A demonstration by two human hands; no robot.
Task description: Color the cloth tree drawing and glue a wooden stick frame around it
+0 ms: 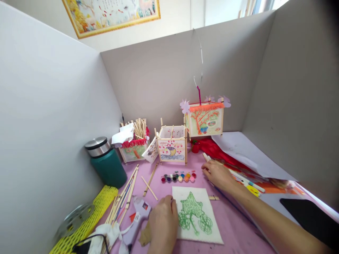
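Note:
A white sheet with a green drawing [195, 214] of a star and scribbled loops lies flat on the table. My left hand [163, 221] is closed at its left edge, thumb along the border. Farther right, my right hand [217, 173] is over the pile of pens, its fingers bent together; whatever they may hold is hidden. A white marker [207, 157] shows just beyond its knuckles. Small paint pots [180, 177] stand in two rows to its left. The glue gun [137, 218] lies left of my left hand.
Behind stand a stick-framed paper lantern [172, 151], a finished lantern [205, 121] hanging on a wire, and a stick-filled box [134, 150]. On the left are a green thermos [108, 165], wooden sticks [124, 194] and yellow netting [97, 208]. Grey partitions [180, 74] enclose the table; a black phone-like slab [309, 218] lies right.

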